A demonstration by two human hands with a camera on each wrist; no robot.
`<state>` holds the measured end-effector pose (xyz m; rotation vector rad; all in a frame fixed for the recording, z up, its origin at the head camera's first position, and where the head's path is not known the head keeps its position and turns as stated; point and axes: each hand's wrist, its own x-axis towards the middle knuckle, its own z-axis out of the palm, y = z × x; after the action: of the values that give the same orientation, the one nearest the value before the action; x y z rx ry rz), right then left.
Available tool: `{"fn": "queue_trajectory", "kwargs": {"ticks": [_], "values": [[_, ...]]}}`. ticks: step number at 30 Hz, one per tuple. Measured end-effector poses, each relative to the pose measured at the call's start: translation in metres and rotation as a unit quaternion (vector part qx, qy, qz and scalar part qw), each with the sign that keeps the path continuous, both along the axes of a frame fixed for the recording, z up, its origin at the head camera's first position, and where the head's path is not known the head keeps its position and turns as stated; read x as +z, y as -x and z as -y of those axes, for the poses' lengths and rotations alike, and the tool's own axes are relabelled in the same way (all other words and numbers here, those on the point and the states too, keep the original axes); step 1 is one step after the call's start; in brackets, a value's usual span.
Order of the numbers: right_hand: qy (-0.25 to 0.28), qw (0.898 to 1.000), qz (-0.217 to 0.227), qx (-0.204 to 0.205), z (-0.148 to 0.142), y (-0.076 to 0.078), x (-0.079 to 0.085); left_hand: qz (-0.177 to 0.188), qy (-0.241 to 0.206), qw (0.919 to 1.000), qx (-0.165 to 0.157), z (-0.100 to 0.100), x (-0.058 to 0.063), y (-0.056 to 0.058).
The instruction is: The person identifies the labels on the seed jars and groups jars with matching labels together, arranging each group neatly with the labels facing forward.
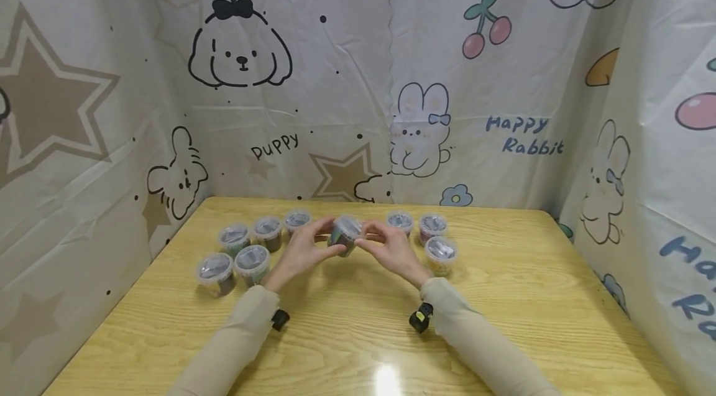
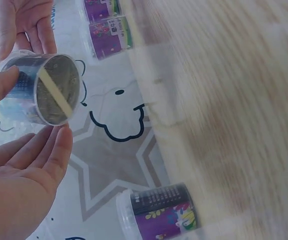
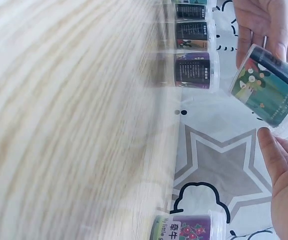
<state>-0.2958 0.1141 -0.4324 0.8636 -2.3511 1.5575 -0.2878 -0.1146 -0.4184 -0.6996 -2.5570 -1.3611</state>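
A small clear plastic tub (image 1: 346, 232) is held tilted above the back middle of the table. Its label is green and dark with drawn flowers, seen best on the tub (image 3: 269, 90) in the right wrist view. My left hand (image 1: 304, 249) grips it from the left, thumb on its near side and fingers behind. From the right, my right hand (image 1: 393, 249) holds it near the lid between thumb and fingers. The left wrist view shows the base of the tub (image 2: 58, 90), with dark contents and a pale strip across it.
Several similar lidded tubs (image 1: 253, 262) stand to the left on the wooden table (image 1: 358, 321). Three more, including a yellowish tub (image 1: 440, 255), stand to the right. A printed cloth (image 1: 335, 73) hangs behind and along both sides.
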Motion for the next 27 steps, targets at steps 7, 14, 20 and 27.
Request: {"fn": "queue_trajectory", "kwargs": {"ticks": [7,14,20,27], "values": [[0.008,1.0,0.011,-0.021,-0.004,0.002,0.002,0.058,-0.041,0.9975,-0.003,0.002,-0.001,-0.001],[0.014,0.999,0.047,-0.024,-0.007,-0.002,0.002,0.097,-0.074,0.9923,-0.022,0.001,-0.004,0.0],[-0.016,0.996,0.087,-0.02,-0.009,-0.003,0.006,0.1,-0.087,0.9911,-0.009,0.0,-0.008,0.0],[-0.053,0.993,0.106,-0.019,-0.01,-0.002,0.016,0.063,-0.068,0.9957,0.009,-0.005,-0.009,-0.002]]}}
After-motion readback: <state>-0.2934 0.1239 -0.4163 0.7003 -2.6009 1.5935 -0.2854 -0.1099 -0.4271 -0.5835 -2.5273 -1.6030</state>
